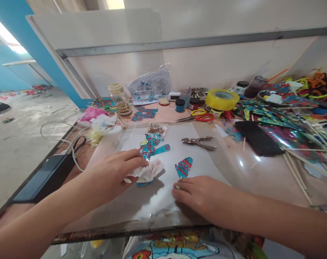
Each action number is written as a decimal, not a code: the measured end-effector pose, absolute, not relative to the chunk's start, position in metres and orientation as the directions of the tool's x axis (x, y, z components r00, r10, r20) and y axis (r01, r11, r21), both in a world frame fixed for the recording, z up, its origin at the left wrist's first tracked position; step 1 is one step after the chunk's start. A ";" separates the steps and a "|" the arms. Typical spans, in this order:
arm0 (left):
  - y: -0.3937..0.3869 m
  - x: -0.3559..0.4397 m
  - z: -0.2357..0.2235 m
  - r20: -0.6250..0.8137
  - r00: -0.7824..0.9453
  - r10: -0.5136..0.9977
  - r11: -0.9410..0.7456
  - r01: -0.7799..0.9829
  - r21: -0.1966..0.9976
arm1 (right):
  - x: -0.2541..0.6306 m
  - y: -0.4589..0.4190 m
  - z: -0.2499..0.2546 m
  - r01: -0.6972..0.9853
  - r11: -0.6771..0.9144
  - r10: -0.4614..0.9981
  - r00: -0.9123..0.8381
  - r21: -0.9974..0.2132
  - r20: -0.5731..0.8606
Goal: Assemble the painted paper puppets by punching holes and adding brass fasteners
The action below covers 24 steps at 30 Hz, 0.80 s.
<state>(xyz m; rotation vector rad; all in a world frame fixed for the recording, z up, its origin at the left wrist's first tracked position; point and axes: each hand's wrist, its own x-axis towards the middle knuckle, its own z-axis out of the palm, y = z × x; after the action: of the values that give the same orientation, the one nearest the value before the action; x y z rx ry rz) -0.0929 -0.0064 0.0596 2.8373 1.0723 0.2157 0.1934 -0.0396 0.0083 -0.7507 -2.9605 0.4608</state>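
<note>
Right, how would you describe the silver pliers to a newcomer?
Start at the big yellow tape roll and come nearer, past the scissors, to the white sheet. On its right side lie the silver pliers, handles spread rightward. Unlike the scissors, their handles are bare metal.

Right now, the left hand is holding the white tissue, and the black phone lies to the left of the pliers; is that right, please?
Not quite: the head view shows the black phone to the right of the pliers. The left hand is holding the white tissue.
</note>
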 end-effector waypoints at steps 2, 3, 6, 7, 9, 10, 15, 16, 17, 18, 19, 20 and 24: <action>-0.004 -0.093 0.062 0.131 0.729 0.671 -0.741 0.654 0.153 | 0.193 -0.034 0.014 0.517 0.777 0.532 -0.844 -0.359 -0.064; -0.002 -0.093 0.063 0.151 0.721 0.677 -0.736 0.658 0.158 | 0.192 -0.030 0.016 0.551 0.743 0.571 -0.818 -0.381 -0.068; 0.002 -0.093 0.071 0.202 0.703 0.682 -0.731 0.664 0.159 | 0.188 -0.020 0.017 0.615 0.674 0.654 -0.755 -0.410 -0.059; 0.000 -0.092 0.074 0.216 0.700 0.680 -0.732 0.663 0.157 | 0.187 -0.017 0.017 0.622 0.666 0.662 -0.748 -0.412 -0.058; -0.008 -0.088 0.078 0.206 0.713 0.670 -0.742 0.650 0.164 | 0.185 -0.013 0.017 0.610 0.668 0.656 -0.753 -0.426 -0.050; -0.016 -0.084 0.077 0.191 0.740 0.645 -0.764 0.622 0.172 | 0.185 -0.011 0.016 0.604 0.667 0.654 -0.755 -0.436 -0.046; -0.070 -0.059 0.034 0.026 0.947 0.321 -0.946 0.322 -0.032 | 0.184 0.000 0.015 0.613 0.589 0.687 -0.723 -0.527 -0.073; -0.078 -0.054 0.021 0.005 0.944 0.330 -0.936 0.328 -0.129 | 0.184 0.002 0.015 0.612 0.564 0.694 -0.715 -0.554 -0.084; -0.084 -0.049 0.009 -0.003 0.924 0.383 -0.900 0.372 -0.229 | 0.184 0.005 0.014 0.609 0.540 0.700 -0.708 -0.581 -0.091; -0.087 -0.044 -0.002 -0.007 0.889 0.459 -0.849 0.436 -0.298 | 0.184 0.008 0.014 0.604 0.514 0.706 -0.701 -0.608 -0.100; -0.088 -0.039 -0.011 -0.009 0.861 0.508 -0.812 0.475 -0.338 | 0.185 0.011 0.013 0.601 0.486 0.712 -0.693 -0.634 -0.111; -0.086 -0.033 -0.016 -0.013 0.835 0.550 -0.782 0.510 -0.358 | 0.185 0.014 0.012 0.599 0.457 0.719 -0.684 -0.658 -0.123; -0.070 -0.007 -0.017 -0.020 0.819 0.573 -0.791 0.546 -0.274 | 0.186 0.020 0.009 0.586 0.362 0.736 -0.657 -0.725 -0.164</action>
<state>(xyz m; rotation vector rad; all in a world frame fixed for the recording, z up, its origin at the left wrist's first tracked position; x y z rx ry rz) -0.0073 -0.0705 -0.0166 3.2408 1.0152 -0.1754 0.1855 0.0200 0.0087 -1.1960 -2.4305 1.1724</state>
